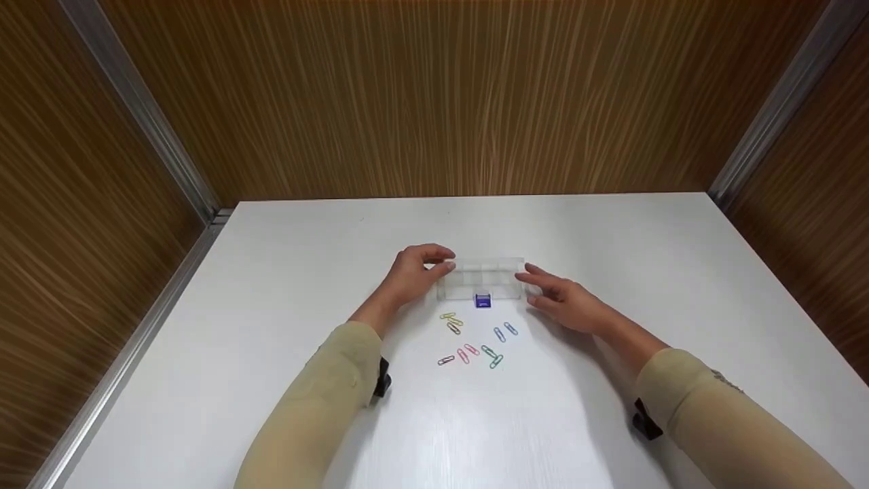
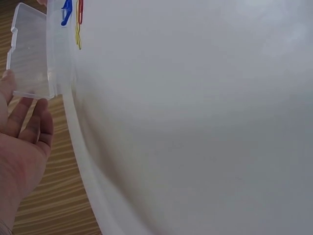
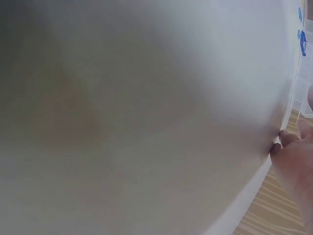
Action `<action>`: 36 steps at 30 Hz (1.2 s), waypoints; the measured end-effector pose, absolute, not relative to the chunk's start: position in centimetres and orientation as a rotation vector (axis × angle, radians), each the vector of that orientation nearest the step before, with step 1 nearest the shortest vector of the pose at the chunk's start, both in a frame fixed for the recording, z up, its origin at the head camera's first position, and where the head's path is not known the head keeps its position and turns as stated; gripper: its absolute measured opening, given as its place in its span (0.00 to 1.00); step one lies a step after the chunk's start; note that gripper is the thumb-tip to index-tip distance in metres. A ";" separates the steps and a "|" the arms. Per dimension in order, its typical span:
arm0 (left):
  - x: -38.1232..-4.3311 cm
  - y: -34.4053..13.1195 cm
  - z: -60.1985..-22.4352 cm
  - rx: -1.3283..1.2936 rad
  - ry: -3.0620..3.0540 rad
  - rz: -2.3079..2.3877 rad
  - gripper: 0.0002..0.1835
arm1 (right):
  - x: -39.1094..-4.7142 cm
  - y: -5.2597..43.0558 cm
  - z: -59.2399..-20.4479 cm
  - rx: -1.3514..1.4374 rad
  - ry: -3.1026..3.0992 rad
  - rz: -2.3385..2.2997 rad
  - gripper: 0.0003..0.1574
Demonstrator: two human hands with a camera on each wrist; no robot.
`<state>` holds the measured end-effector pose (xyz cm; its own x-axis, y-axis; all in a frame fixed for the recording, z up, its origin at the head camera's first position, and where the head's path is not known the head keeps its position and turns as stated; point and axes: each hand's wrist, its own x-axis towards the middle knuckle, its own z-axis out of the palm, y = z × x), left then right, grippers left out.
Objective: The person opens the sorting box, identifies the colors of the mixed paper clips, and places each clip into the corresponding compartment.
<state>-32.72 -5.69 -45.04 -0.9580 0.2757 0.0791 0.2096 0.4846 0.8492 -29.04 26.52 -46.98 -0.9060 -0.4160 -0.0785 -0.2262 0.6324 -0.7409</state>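
Pinching the end of an open, clear lid [image 2: 30, 56] between thumb and fingers with the left hand [image 1: 411, 274]; at the opposite end, with the right hand [image 1: 563, 299] spread, thumb well apart from the loosely bent fingers; cannot tell from these views whether touching the plastic there with every fingertip; between the two hands, resting on the white table [image 1: 516, 421], a clear compartment box [image 1: 455, 292], joined to that lid; on its near side, about midway from hand to hand, a blue latch [image 1: 483, 301]; just nearer the wearer than the left hand, two yellow paper clips [image 1: 455, 322], with a dark paper clip [image 1: 453, 329] right beside; closer to the right hand, two blue paper clips [image 1: 500, 334]; farther from both hands, toward the wearer, from left to right, one black paper clip [image 1: 446, 360], two pink paper clips [image 1: 463, 356] and two green paper clips [image 1: 496, 361]; behind both hands, beige sleeves [image 1: 319, 394]; beyond the hands, past the far table edge, a wood-grain panel [image 1: 441, 102].
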 end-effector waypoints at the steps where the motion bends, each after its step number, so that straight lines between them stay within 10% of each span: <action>1: -32.7 -5.7 -45.1 0.440 2.648 1.503 0.16 | -29.0 26.5 -47.0 -0.538 2.618 -1.133 0.34; 36: -33.9 -5.2 -45.2 0.433 2.659 1.834 0.07 | -29.2 26.7 -47.2 -0.505 2.575 -1.126 0.34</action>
<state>-33.85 -5.18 -45.24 -0.9579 0.1503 0.2445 0.2820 0.3336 0.8995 -29.16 26.68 -47.23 -0.8979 -0.4241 -0.1181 -0.2011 0.6338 -0.7468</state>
